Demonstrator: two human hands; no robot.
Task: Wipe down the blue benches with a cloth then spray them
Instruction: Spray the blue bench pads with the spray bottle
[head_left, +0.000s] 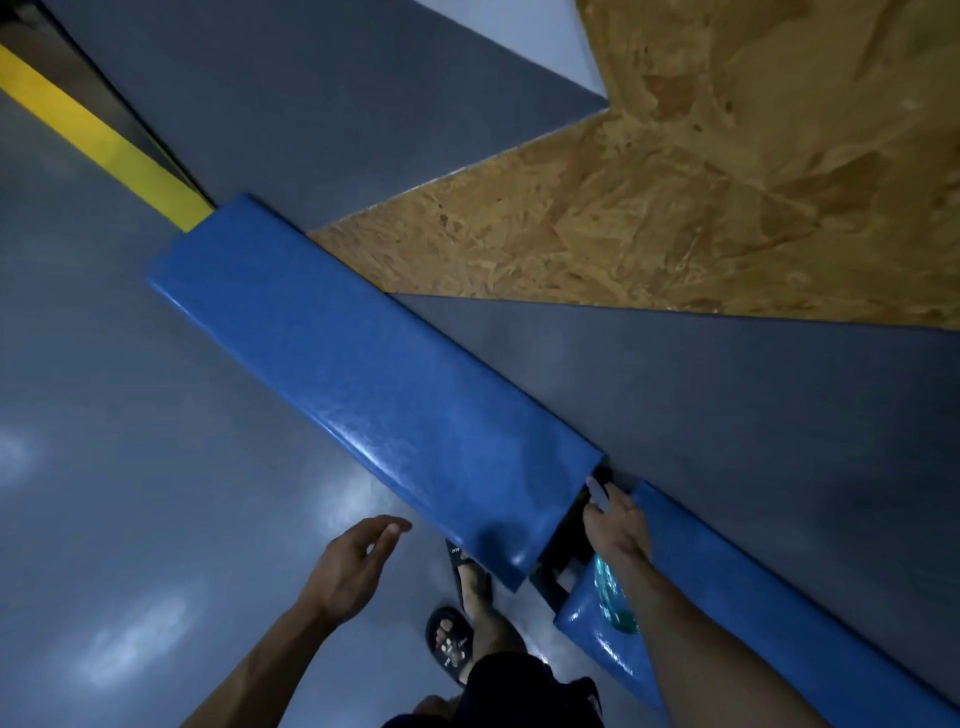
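- Far left: grey glossy floor (130, 467) with pale light patches; yellow stripe (98, 140) running diagonally down to the far end of the long bench.
- Left of centre, low: left hand (350, 564) hovering over the floor, fingers loosely spread and relaxed, holding nothing, just beside the near corner of the long bench but not touching it.
- Centre: long blue bench (363, 384) stretching diagonally from upper left to lower right, padded top shiny along the near edge, set against the grey wall (675, 395).
- Below centre: two feet in black sandals (451, 644) on the floor, just in front of the gap between the two benches.
- Upper right: chipboard panel (701, 197) on the wall behind the long bench.
- Right of centre, low: dark gap (563, 551) between the benches, black frame showing inside.
- Right hand (615, 525) at that gap, fingers curled round the neck of a spray bottle (613, 597); pale trigger head poking out above the fingers, teal see-through body hanging under the wrist, over the near end of the second bench.
- Lower right: second blue bench (753, 587) continuing the line, partly covered by the right forearm.
- Cloth not visible anywhere.
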